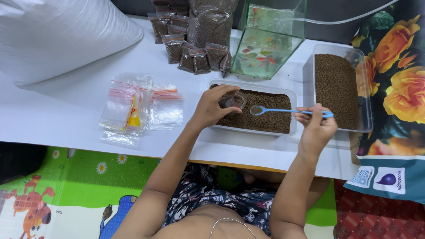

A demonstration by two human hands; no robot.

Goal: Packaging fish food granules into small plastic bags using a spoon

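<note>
Floor mat (79,186): bottom left of the frame, green with daisies and a cartoon dog, lying below the table edge.
Card (380,177): lower right, a teal panel bearing two white rounded labels, one with a blue drop shape.
Right hand (315,129): right of centre, fingers pressed together, thumb and fingertips pinching the end of the spoon's handle.
Spoon (287,111): thin, light blue, lying level across the frame; its small bowl sits at the left end, loaded with brown pellets, just above the near tray.
Left hand (211,107): centre, fingers curled, pinching a small clear bag.
Small clear bag (233,101): held mouth open over the near tray, just left of the spoon's bowl, partly filled with brown pellets.
Near tray (254,132): centre, clear rectangular tub filled with brown pellets, on the white table (66,119).
Empty bags (141,108): left of centre, a loose heap of clear flat pouches with red zip strips; one shows a yellow patch.
Second tray (338,88): right, a deeper clear tub of the same pellets, standing lengthwise.
Flowered cloth (398,71): right edge, dark with large orange roses.
Filled packets (195,55): upper centre, small sealed pouches of brown pellets, grouped before taller sacks of the same.
Fish tank (270,40): top centre, glass, greenish water with small red and orange fish.
White sack (57,35): upper left, big woven bag resting on the table.
</note>
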